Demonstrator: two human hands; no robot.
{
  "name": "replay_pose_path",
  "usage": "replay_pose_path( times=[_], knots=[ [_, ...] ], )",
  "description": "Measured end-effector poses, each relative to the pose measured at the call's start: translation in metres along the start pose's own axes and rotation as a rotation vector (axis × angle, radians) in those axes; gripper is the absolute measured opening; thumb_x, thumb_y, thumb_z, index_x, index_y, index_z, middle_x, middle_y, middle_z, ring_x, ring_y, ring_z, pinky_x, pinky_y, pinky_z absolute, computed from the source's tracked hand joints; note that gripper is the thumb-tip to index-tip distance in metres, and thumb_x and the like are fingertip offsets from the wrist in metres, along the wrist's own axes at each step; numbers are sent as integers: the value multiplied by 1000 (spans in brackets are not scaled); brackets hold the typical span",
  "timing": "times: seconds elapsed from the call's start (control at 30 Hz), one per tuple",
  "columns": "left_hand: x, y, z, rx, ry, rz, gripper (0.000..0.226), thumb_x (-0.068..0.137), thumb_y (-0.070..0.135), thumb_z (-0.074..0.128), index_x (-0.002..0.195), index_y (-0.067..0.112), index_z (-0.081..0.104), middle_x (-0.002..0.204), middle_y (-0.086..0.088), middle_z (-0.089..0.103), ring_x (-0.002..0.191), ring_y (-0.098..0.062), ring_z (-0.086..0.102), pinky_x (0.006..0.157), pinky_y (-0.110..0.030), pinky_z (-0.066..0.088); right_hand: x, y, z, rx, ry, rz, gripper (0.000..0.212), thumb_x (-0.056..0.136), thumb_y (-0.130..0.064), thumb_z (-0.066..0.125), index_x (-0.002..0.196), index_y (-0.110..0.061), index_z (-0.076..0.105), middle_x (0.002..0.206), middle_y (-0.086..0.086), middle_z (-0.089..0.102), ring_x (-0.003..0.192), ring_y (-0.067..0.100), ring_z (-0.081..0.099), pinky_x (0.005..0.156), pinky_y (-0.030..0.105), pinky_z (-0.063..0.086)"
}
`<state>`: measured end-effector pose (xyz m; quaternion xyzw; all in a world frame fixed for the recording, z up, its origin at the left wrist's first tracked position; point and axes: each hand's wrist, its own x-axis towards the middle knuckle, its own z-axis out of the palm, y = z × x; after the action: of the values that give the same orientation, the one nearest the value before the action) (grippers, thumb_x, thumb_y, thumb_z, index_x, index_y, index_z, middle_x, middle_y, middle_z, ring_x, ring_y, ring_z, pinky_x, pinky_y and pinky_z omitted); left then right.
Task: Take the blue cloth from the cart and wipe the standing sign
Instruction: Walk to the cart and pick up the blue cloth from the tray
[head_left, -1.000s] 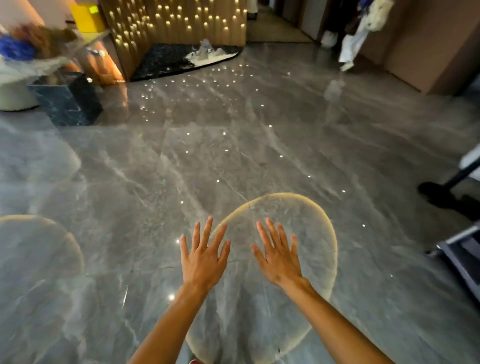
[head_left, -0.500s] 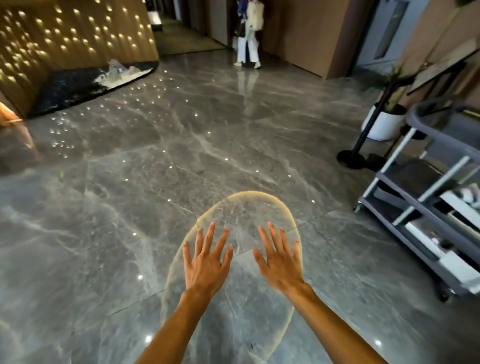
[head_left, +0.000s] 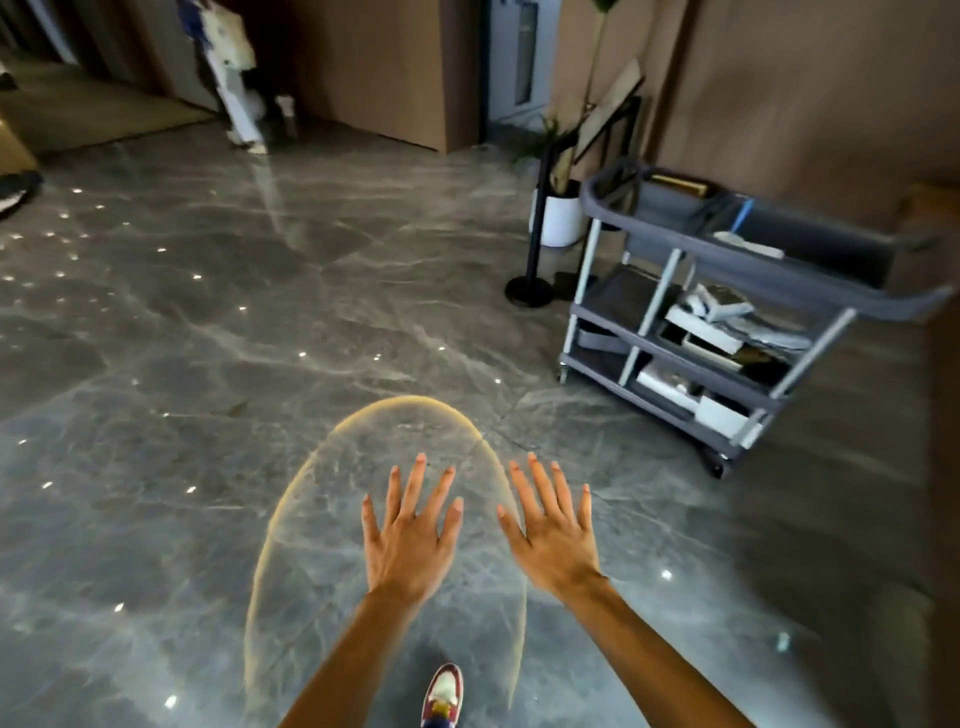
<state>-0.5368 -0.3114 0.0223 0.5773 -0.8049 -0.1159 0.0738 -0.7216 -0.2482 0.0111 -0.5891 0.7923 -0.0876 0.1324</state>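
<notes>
Both hands, left hand (head_left: 410, 540) and right hand (head_left: 553, 538), are being held spread and empty. No cloth is being clearly made out on the cart (head_left: 727, 291); being soft and light, it is judged best pinched at a fold.

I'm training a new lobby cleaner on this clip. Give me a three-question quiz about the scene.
1. True or false: the left hand holds a cloth.
2. The cart has how many shelves: A two, B three, C five?
3. Which thing stands closer to the white planter: the cart or the red and white shoe?

Key: 1 false, both it and the right hand are spread open and hold nothing; 2 B; 3 the cart.
</notes>
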Motion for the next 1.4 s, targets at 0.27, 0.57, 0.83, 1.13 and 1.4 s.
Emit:
replay_pose_path(
  times=[0.27,0.57,0.83,1.13,1.4],
  knots=[
    [81,30,14,21,-37,218,53,101,60,16,154,54,10,167,15,-7,155,-19,-1,122,-57,6,35,34,-11,-19,73,203,68,97,-70,3,156,-43,-18,165,-15,-25,154,16,-21,124,54,-14],
    [163,62,18,37,-98,435,55,100,62,12,154,54,6,167,15,-11,155,-18,-5,122,-56,1,72,47,-21,-8,162,415,68,93,-72,-3,153,-46,-22,166,-14,-22,154,16,-21,123,54,-14],
    [205,94,26,7,-166,571,57,99,63,6,154,54,1,166,14,-18,154,-18,-11,121,-58,1,92,72,-25,-32,195,566,65,97,-72,3,149,-49,-28,163,-16,-28,153,17,-24,117,51,-22],
    [253,143,42,4,-152,642,65,91,67,-8,154,53,-1,166,14,-16,155,-19,-10,121,-58,2,130,113,-35,-21,209,622,67,93,-74,-5,150,-49,-28,162,-15,-31,146,15,-35,114,50,-29],
    [304,229,74,22,-128,692,69,90,68,-14,155,52,4,167,14,-9,155,-19,-3,122,-56,7,164,189,-75,35,258,676,70,85,-75,-16,148,-46,-30,164,-13,-28,152,17,-27,121,53,-18]
  ],
)
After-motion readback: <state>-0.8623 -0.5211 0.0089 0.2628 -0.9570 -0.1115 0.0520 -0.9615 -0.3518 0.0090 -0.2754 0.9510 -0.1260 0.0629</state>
